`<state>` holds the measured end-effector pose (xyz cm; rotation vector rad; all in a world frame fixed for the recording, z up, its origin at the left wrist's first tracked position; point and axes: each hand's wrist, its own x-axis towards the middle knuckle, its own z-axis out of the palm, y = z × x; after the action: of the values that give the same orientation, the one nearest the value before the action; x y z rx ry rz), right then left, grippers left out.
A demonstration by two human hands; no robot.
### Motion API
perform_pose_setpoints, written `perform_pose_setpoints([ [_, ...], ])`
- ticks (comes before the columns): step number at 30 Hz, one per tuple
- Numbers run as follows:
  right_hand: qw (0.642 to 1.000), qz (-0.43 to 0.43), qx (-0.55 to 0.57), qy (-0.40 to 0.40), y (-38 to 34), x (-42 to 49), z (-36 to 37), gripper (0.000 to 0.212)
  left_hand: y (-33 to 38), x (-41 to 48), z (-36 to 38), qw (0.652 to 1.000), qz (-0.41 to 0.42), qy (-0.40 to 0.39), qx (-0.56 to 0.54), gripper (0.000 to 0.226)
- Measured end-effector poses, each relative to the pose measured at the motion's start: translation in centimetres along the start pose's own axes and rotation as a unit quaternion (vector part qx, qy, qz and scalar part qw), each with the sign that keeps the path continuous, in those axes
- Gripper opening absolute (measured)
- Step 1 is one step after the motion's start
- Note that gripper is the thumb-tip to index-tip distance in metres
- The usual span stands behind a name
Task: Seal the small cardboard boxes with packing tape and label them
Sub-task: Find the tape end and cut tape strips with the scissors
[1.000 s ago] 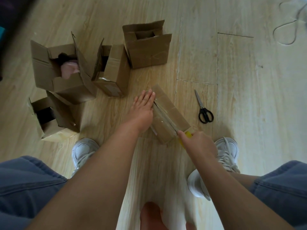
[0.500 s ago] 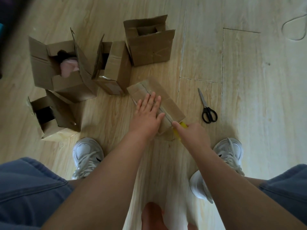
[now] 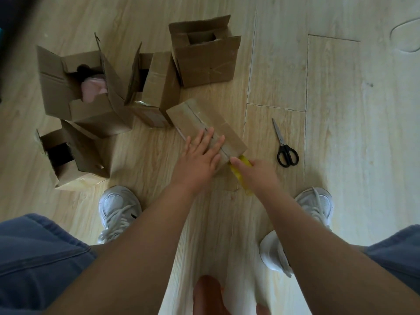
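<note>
Box (image 3: 231,140) on wood floor (image 3: 341,105) under flat left hand (image 3: 197,160); right hand (image 3: 258,176) clasps yellow tool (image 3: 238,175).

A: Specify box (image 3: 204,126) and floor (image 3: 352,133) finishes.
B: Box: plain brown cardboard. Floor: pale beige, wood-grain pattern.
A: Remaining items?
B: Tool (image 3: 241,176): yellow. Scissors (image 3: 286,153): black handles, grey blades. Shoes (image 3: 118,205): white. Trousers (image 3: 34,258): blue.

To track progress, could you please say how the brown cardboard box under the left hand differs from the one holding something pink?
The long brown cardboard box has its flaps closed; the upright brown cardboard box holding a pink item has them open. The left hand rests on the long box; no hand touches the upright one. Both are brown cardboard.
</note>
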<state>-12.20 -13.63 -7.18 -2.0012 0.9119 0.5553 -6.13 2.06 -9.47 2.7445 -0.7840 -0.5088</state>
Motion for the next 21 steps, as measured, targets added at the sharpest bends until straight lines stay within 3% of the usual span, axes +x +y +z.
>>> perform_pose_setpoints([
  [6,0.987,-0.04,0.144,-0.057,1.7,-0.6,-0.3,0.024,-1.9,2.3,-1.8,0.997,0.041,-0.021,0.054,0.051],
  [10,0.984,-0.033,0.162,-0.068,1.6,-1.2,-0.3,0.015,-1.4,1.9,-1.8,0.993,-0.016,0.004,0.114,0.052],
  [13,0.983,-0.03,0.162,-0.081,0.9,-1.5,-0.6,0.017,-0.2,0.8,-1.5,0.994,-0.086,0.022,0.07,0.053],
  [16,0.987,-0.045,0.142,-0.064,0.5,-1.6,-0.5,0.019,1.9,-0.7,-0.9,0.986,-0.121,0.109,-0.02,0.053],
  [18,0.985,-0.049,0.153,-0.06,0.4,-1.9,-0.3,0.018,2.9,-1.6,-0.1,0.984,-0.116,0.092,-0.095,0.054],
  [21,0.984,-0.046,0.16,-0.063,0.6,-2.2,-0.3,0.015,2.0,-1.9,0.9,0.988,-0.093,0.044,-0.112,0.057],
])
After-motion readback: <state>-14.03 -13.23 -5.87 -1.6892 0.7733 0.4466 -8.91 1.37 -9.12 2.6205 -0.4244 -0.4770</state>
